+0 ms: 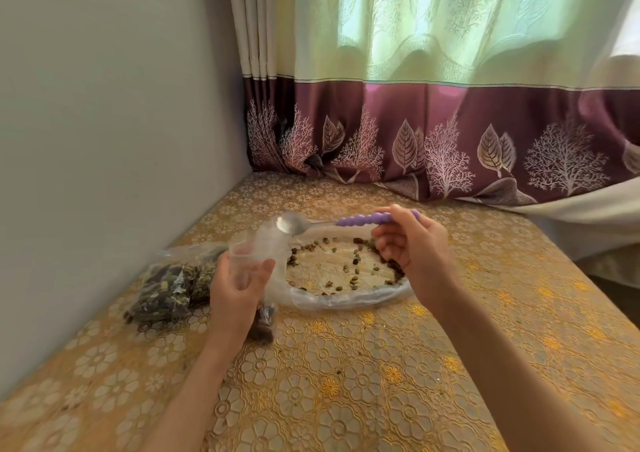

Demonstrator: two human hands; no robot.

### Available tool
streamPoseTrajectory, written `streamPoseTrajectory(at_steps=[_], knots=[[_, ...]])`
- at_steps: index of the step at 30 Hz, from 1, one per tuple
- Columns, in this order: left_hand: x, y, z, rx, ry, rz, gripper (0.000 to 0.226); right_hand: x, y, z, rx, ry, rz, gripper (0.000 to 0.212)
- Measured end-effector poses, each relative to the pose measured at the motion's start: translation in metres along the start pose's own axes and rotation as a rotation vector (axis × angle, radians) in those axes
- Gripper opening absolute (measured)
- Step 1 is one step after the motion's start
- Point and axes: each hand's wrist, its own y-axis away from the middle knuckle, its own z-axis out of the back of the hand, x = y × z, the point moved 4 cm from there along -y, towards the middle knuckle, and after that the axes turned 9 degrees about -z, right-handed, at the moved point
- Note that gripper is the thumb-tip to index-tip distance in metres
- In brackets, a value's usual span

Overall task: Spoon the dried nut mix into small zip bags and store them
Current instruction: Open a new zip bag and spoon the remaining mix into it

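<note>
The left hand (239, 278) holds a small clear zip bag (258, 247) up off the table, with the fingers and thumb curled round it. The top of the bag is pulled open. A few brown nuts sit in the bottom of the bag, below the hand.

The right hand (412, 243) pinches the purple bumpy handle of a spoon (332, 222). The shiny metal bowl of the spoon is right at the open top of the bag. The bowl looks bare.

Between the two hands lies a big clear plastic bag (349, 271) with its edge rolled down into a ring. Bits of the dried nut mix (346, 268) are spread thin inside it, mostly near the rim.

To the left, near the grey wall (104, 122), lie filled bags (173, 285) packed with dark nuts.

All of it rests on a yellow tablecloth (346, 382) with a flower pattern. Behind hangs a curtain (433, 105), pale green on top and purple below, with white trees and leaves on it.

No words or labels can be read on anything.
</note>
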Motion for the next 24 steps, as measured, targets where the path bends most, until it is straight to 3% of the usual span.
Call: streamPoseTrajectory(at_steps=[6, 12, 17, 22, 24], knots=[[-0.009, 0.006, -0.011, 0.096, -0.013, 0.012, 0.068, -0.028, 0.003, 0.065, -0.328, 0.080, -0.017, 0.031], [-0.010, 0.014, -0.025, 0.236, -0.049, -0.009, 0.038, -0.046, 0.012, 0.097, -0.444, 0.192, -0.006, 0.036], [-0.004, 0.020, -0.030, 0.308, -0.124, 0.020, 0.051, -0.045, 0.017, 0.108, -0.570, 0.246, 0.092, 0.032], [0.007, 0.020, -0.030, 0.333, -0.207, 0.038, 0.027, -0.039, 0.022, 0.103, -0.673, 0.337, 0.234, 0.026], [0.009, 0.020, -0.030, 0.340, -0.234, 0.048, 0.031, -0.039, 0.022, 0.099, -0.688, 0.355, 0.261, 0.025]])
